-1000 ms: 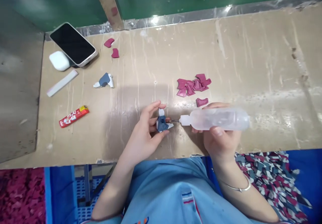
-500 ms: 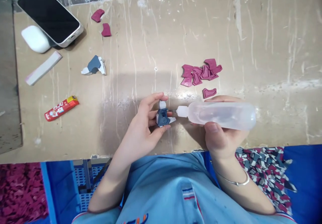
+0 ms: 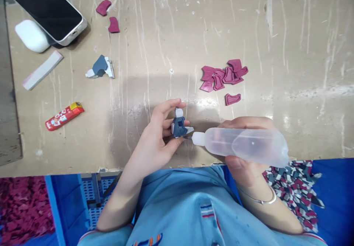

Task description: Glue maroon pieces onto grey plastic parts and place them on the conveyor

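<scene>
Between the thumb and fingers of my left hand [image 3: 159, 137] is a small dark blue-grey and white plastic part [image 3: 179, 127], held just above the table. My right hand [image 3: 246, 166] is wrapped round a translucent squeeze bottle [image 3: 246, 146], which lies nearly level. Its white cap and thin dark tip point left, at the lower edge of the part by my left thumb; whether the tip touches the part I cannot tell. Several maroon pieces [image 3: 218, 78] are heaped beyond the bottle, with a single maroon piece [image 3: 232, 99] nearer to it.
On the left of the table [image 3: 155, 47] lie a phone [image 3: 47, 8], a white case [image 3: 32, 35], a pale strip [image 3: 42, 70], a red packet [image 3: 64, 117], another blue-grey and white part [image 3: 100, 67] and two maroon pieces [image 3: 113, 24]. Blue bins [image 3: 68, 205] with many pieces stand below the edge.
The bottle has moved toward me, its tip passing from the part's upper right side to its lower edge. My left hand keeps the part almost in place. The view has shifted slightly.
</scene>
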Demonstrator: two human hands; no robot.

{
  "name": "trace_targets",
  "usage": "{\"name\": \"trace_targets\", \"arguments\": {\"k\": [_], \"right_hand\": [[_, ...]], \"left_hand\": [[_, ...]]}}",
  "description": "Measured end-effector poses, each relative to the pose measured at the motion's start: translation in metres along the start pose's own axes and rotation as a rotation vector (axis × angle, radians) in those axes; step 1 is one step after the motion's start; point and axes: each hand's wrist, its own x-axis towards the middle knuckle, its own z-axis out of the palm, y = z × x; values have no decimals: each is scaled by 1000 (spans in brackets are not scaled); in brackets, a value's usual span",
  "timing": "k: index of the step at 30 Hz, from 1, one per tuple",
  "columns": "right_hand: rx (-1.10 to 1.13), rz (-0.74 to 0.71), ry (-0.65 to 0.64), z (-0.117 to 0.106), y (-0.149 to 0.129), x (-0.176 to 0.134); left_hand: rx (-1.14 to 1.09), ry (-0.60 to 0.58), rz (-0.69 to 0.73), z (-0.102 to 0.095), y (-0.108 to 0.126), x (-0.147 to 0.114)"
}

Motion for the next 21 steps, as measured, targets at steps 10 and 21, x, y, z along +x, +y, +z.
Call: {"name": "trace_targets", "arguments": {"k": [10,21], "right_hand": [[36,-96,281,7,18,2],[32,-89,280,3,8,-3]], "left_hand": [[6,24,-7,2,-2,-1],[6,19,-12,2,-2,0]]}}
